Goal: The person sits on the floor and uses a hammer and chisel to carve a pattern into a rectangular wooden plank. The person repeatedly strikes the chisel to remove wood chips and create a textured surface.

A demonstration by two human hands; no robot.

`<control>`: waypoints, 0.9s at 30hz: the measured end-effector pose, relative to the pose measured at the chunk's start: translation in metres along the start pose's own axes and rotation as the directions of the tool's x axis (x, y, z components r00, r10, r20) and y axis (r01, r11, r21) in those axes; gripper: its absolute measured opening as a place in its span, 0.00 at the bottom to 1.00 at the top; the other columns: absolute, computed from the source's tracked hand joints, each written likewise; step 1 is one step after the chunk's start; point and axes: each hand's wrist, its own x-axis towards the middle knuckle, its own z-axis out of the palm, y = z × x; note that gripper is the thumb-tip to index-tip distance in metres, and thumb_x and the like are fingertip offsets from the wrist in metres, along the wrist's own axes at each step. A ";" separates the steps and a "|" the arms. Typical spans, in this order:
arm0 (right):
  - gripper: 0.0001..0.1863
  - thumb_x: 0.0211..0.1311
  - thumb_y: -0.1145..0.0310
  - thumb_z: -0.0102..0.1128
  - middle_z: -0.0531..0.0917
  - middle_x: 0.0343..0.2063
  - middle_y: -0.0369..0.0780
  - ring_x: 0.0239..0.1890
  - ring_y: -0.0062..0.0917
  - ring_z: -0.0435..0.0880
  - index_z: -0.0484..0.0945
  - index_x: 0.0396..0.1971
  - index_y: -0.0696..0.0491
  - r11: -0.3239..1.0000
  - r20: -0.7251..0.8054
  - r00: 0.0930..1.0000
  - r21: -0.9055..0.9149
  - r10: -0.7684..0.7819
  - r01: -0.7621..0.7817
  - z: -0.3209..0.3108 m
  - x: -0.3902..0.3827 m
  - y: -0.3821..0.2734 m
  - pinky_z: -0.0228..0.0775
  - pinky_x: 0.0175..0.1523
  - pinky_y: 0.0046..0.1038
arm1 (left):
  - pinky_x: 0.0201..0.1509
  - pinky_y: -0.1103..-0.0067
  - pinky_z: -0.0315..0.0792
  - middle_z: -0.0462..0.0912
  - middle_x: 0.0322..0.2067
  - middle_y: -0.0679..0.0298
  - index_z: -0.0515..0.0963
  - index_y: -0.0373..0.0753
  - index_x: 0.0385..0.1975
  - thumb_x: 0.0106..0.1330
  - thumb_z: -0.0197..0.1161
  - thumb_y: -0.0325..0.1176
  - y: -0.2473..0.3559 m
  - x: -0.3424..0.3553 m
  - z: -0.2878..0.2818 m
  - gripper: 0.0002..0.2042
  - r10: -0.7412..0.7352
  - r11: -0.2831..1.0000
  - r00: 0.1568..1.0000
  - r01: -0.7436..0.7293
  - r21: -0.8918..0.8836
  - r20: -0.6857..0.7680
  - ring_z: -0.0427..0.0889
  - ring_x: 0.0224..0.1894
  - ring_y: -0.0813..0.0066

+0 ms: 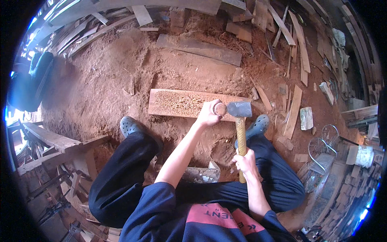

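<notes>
A thick wooden board (161, 103) lies on the ground between my feet, its upper face covered with rows of small pits. My left hand (208, 113) is closed round an upright tool with a round wooden handle end (220, 109); its lower end is hidden behind the hand and the board's right half. In my right hand (245, 160) is a hammer (240, 133) with a yellow handle, gripped low on the shaft. The dark metal hammer head (239, 109) is right beside the wooden handle end, over the right part of the board.
Loose reddish earth covers the ground. A dark plank (199, 49) lies beyond the board, and offcuts (293, 111) are strewn to the right. A wire basket (323, 147) stands farther right. Timber frames (54, 139) rise at left. My grey clogs (131, 126) flank the board.
</notes>
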 end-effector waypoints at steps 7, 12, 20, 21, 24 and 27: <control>0.10 0.41 0.82 0.53 0.65 0.10 0.31 0.06 0.15 0.62 0.65 0.22 0.52 0.902 0.162 0.959 0.332 0.232 -0.275 0.016 0.015 0.003 0.56 0.12 0.21 | 0.33 0.74 0.71 0.78 0.22 0.54 0.74 0.34 0.26 0.43 0.61 0.30 0.004 0.001 -0.003 0.10 -0.026 0.999 0.999 0.027 -0.021 0.039 0.79 0.27 0.64; 0.09 0.39 0.80 0.55 0.64 0.09 0.31 0.07 0.16 0.61 0.65 0.18 0.52 0.841 0.228 0.903 0.336 0.365 -0.425 0.021 0.041 0.029 0.55 0.14 0.24 | 0.32 0.77 0.70 0.78 0.19 0.61 0.75 0.35 0.24 0.43 0.68 0.32 0.006 0.006 -0.008 0.11 -0.011 0.998 0.996 0.017 -0.068 0.083 0.75 0.24 0.75; 0.09 0.42 0.78 0.53 0.65 0.07 0.31 0.07 0.17 0.62 0.64 0.13 0.51 0.796 0.279 0.855 0.323 0.437 -0.512 0.026 0.052 0.039 0.58 0.15 0.25 | 0.37 0.76 0.71 0.79 0.25 0.60 0.76 0.36 0.25 0.40 0.73 0.36 -0.014 0.029 -0.024 0.16 0.026 0.995 0.997 -0.033 0.092 0.077 0.77 0.29 0.70; 0.09 0.43 0.78 0.53 0.65 0.07 0.31 0.07 0.17 0.62 0.64 0.13 0.50 0.798 0.274 0.857 0.321 0.437 -0.510 0.025 0.053 0.039 0.58 0.15 0.25 | 0.35 0.78 0.71 0.77 0.23 0.63 0.75 0.36 0.25 0.39 0.74 0.31 -0.016 0.033 -0.027 0.15 -0.048 0.986 0.997 0.056 -0.159 0.055 0.76 0.27 0.72; 0.09 0.43 0.78 0.53 0.64 0.07 0.31 0.07 0.17 0.62 0.65 0.13 0.50 0.797 0.268 0.860 0.331 0.435 -0.506 0.024 0.053 0.037 0.58 0.15 0.25 | 0.30 0.78 0.71 0.76 0.20 0.64 0.72 0.37 0.20 0.37 0.70 0.19 -0.019 0.048 -0.045 0.13 -0.135 0.920 0.989 0.105 -0.378 -0.054 0.75 0.23 0.74; 0.09 0.42 0.78 0.53 0.63 0.07 0.30 0.07 0.17 0.62 0.64 0.14 0.50 0.787 0.287 0.860 0.354 0.422 -0.505 0.026 0.053 0.034 0.58 0.15 0.25 | 0.27 0.78 0.72 0.76 0.19 0.65 0.70 0.38 0.18 0.36 0.66 0.14 -0.020 0.051 -0.054 0.13 -0.151 0.807 0.986 0.078 -0.585 -0.076 0.75 0.22 0.75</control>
